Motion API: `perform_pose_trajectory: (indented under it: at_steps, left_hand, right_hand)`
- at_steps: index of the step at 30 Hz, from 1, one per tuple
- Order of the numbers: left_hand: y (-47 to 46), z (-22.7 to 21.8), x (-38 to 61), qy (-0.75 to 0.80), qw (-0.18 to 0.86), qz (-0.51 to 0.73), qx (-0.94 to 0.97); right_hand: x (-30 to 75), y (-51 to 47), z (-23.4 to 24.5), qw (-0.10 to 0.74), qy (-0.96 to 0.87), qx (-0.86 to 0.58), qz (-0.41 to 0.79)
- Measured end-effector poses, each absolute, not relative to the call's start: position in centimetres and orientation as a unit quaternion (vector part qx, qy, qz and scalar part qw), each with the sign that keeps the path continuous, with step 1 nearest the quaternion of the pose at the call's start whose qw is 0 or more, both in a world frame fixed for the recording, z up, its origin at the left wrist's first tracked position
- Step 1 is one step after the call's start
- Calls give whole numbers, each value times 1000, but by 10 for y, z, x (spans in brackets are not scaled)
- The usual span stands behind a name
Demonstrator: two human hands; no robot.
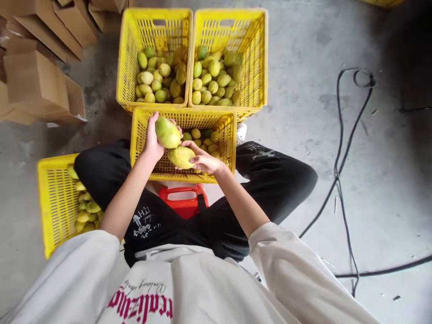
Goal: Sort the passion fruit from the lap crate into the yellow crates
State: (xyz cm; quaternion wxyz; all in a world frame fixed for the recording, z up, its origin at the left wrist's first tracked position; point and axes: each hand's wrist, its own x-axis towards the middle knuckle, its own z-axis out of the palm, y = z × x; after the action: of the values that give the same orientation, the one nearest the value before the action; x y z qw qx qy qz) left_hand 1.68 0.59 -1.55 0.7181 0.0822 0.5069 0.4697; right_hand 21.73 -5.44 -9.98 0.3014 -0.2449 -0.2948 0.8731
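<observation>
My left hand [154,140] is wrapped round a green-yellow lemon [168,132], its fingers partly hidden behind the fruit. My right hand [206,161] grips a yellow lemon [181,157], thumb on the near side. The two fruits are close together, the green-yellow one above and left of the yellow one. Both hands are over the near yellow crate [184,176] in front of me. Inside that crate, more lemons [206,140] lie toward the right and far side.
Two yellow crates [191,58] filled with lemons stand side by side beyond. Another crate [56,198] of lemons is by my left leg. Cardboard boxes [37,83] sit at far left. A red plastic object [184,208] is between my legs. Black cable [337,173] loops across the floor at right.
</observation>
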Motion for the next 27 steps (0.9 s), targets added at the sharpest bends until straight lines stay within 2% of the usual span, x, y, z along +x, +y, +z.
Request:
perform_pose_trajectory:
  at_steps: [4, 12, 17, 21, 27]
  left_hand:
    - [-16, 16, -4, 522, 719, 456, 40]
    - [-34, 24, -26, 534, 678, 504, 12]
    - [-17, 27, -11, 596, 657, 459, 56]
    - [-9, 26, -1, 618, 640, 454, 50]
    - [8, 31, 5, 632, 622, 457, 72]
  right_hand:
    - [212, -84, -69, 309, -285, -191, 887]
    - [234, -86, -40, 406, -255, -359, 800]
    - [249, -58, -23, 403, -240, -460, 754]
    - [259, -40, -12, 367, -204, -509, 751]
    - [261, -12, -17, 370, -144, -599, 695]
